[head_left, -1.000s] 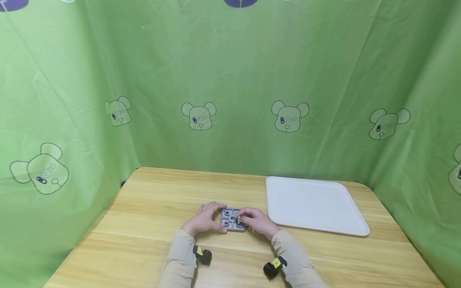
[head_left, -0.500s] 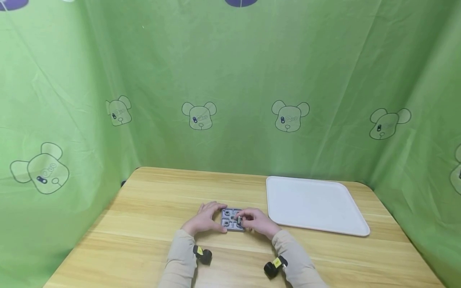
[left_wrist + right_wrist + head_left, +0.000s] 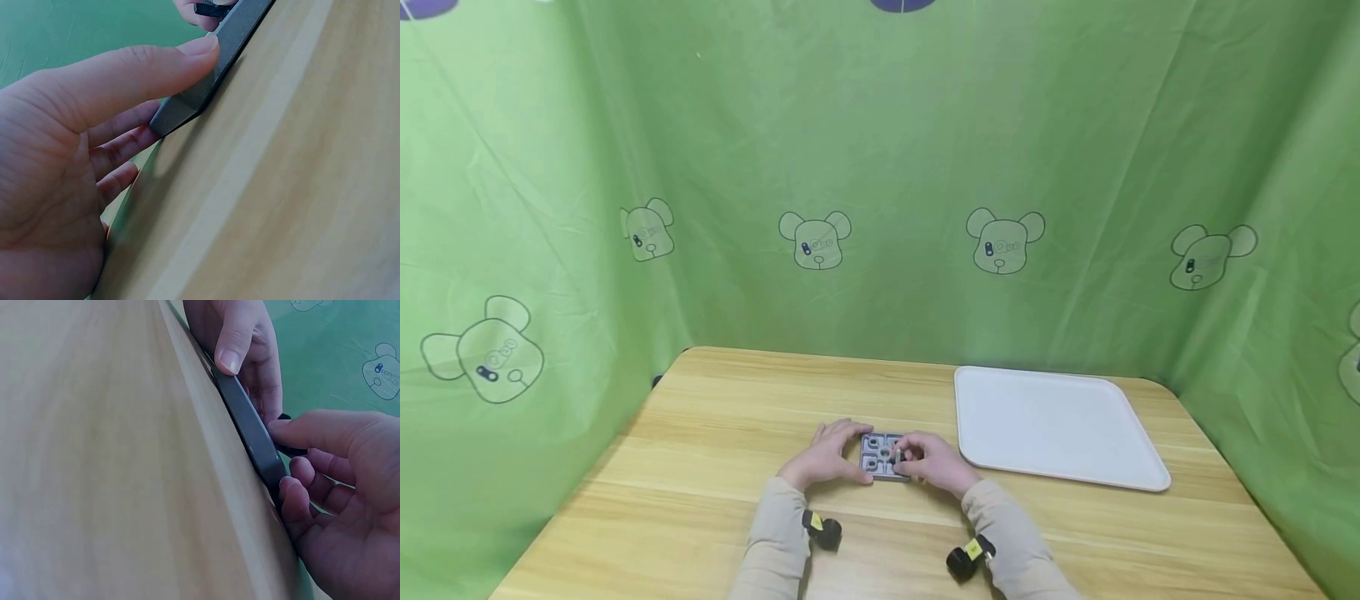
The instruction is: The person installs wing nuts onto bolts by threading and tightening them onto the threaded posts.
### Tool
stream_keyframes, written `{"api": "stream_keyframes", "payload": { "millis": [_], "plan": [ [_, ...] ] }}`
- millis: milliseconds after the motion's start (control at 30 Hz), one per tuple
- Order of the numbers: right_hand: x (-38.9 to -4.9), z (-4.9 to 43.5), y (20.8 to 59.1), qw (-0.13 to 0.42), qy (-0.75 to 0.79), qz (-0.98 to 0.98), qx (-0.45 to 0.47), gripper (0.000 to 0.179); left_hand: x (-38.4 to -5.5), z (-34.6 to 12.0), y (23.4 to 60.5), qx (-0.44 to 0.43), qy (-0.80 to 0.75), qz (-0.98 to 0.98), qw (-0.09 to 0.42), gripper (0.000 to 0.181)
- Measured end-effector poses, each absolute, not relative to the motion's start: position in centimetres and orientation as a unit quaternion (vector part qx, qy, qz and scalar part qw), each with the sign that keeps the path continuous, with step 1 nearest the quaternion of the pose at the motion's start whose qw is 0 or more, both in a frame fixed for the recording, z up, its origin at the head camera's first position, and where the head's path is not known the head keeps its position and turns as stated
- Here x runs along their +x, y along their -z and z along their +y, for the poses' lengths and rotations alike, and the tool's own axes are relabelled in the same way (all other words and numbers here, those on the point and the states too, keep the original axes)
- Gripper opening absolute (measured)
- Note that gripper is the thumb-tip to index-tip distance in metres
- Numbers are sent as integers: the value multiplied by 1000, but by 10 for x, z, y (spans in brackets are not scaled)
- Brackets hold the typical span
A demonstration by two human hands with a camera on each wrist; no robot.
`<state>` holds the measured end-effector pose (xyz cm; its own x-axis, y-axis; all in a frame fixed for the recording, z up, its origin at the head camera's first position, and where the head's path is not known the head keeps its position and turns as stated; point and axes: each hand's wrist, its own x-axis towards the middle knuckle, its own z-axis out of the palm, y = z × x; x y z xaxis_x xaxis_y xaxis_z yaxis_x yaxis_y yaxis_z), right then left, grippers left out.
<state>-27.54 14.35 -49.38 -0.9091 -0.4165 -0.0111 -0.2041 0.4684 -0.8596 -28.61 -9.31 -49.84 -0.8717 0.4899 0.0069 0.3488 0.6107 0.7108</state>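
Note:
A grey square plate (image 3: 884,478) with raised ribs, round bosses and a central hole lies on the table in the head view. My left hand (image 3: 824,458) grips its left side, thumb on the near edge and fingers at the far edge. Over the plate's right part, my right hand (image 3: 934,463) pinches a small dark piece (image 3: 292,450) between thumb and fingers. A short shiny upright end of that small piece shows in the head view; its exact kind I cannot tell. The fingers of my right hand (image 3: 350,469) cover the plate's right corner.
A white rectangular tray (image 3: 1052,425) lies to the right, close to my right hand. The wooden table (image 3: 700,517) ends at a green curtain (image 3: 910,150) printed with bear heads. Each sleeve bears a black wrist camera (image 3: 962,563).
The right hand's thumb and fingers have shifted slightly around the small piece, which has turned a little. The left hand and the plate have stayed in place.

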Motion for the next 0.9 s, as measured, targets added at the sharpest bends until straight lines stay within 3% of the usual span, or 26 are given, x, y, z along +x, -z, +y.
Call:
{"api": "stream_keyframes", "payload": {
  "millis": [200, 500, 900],
  "plan": [
    [-278, 143, 497, 103, 472, 855, -188, 17, -287, -93, 499, 236, -373, 893, 94, 89],
    [-277, 151, 494, 160, 532, 814, -172, 25, -286, -93, 498, 232, -368, 895, 101, 89],
    [-281, 151, 497, 153, 531, 816, -171, 24, -287, -93, 499, 234, -380, 890, 95, 89]
  ]
}}
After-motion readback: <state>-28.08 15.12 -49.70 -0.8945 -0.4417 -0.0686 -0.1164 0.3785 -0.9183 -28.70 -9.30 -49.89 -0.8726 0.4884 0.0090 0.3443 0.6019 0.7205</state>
